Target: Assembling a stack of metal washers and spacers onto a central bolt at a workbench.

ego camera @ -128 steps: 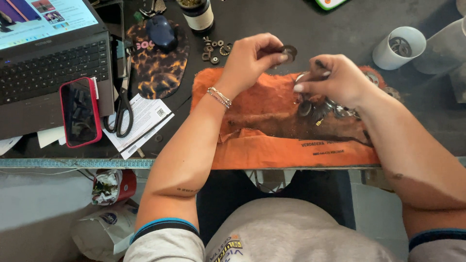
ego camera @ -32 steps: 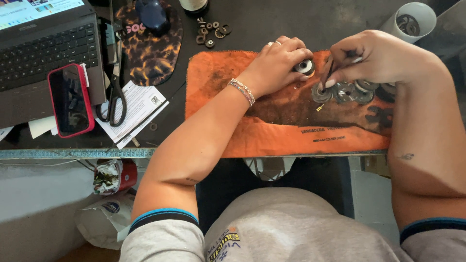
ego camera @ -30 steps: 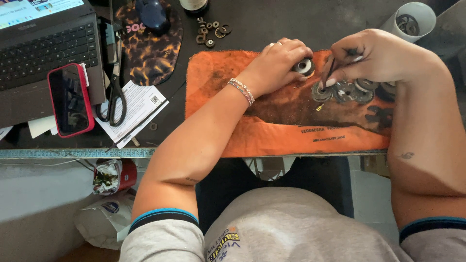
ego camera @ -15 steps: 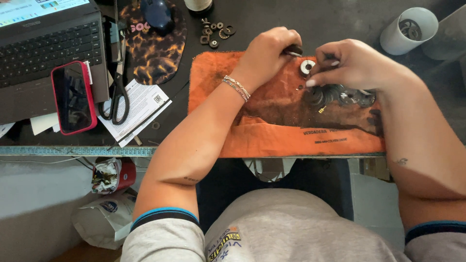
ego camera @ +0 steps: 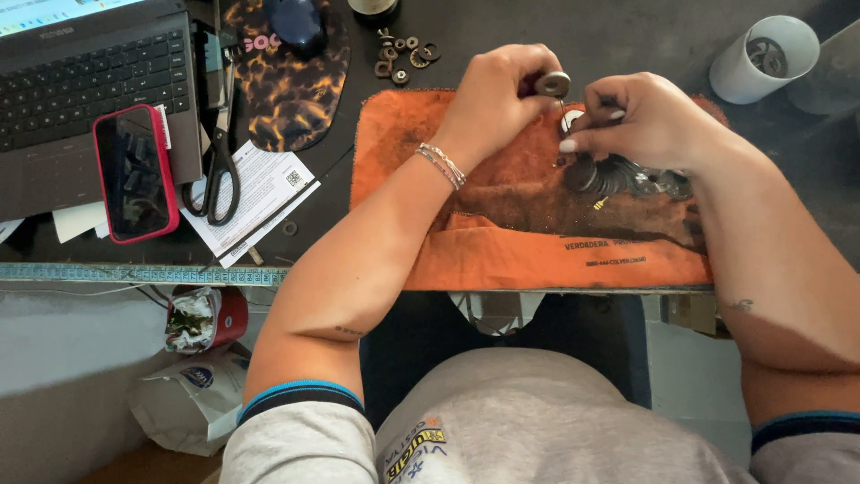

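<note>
Metal bearing ring (ego camera: 553, 83), pinched in the left hand's (ego camera: 498, 100) fingers above the orange cloth (ego camera: 502, 224), looks small, stiff and probably greasy-slick, best gripped by its rim, while the right hand's (ego camera: 654, 121) fingers clamp a smaller part.

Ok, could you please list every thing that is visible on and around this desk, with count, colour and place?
laptop: one, dark grey, far left of the desk
phone: one, red case, on the laptop's near edge
scissors: one, black handles, right of the phone
paper sheet: one, white, under the scissors
mouse pad: one, leopard pattern, mouse on it
loose washers: several, dark metal, beyond the cloth
cloth: one, orange, stained, desk middle
pile of metal rings: several, grey, on the cloth
cup: one, white, far right
left hand: holds a small round bearing
right hand: fingertips beside the bearing
</note>
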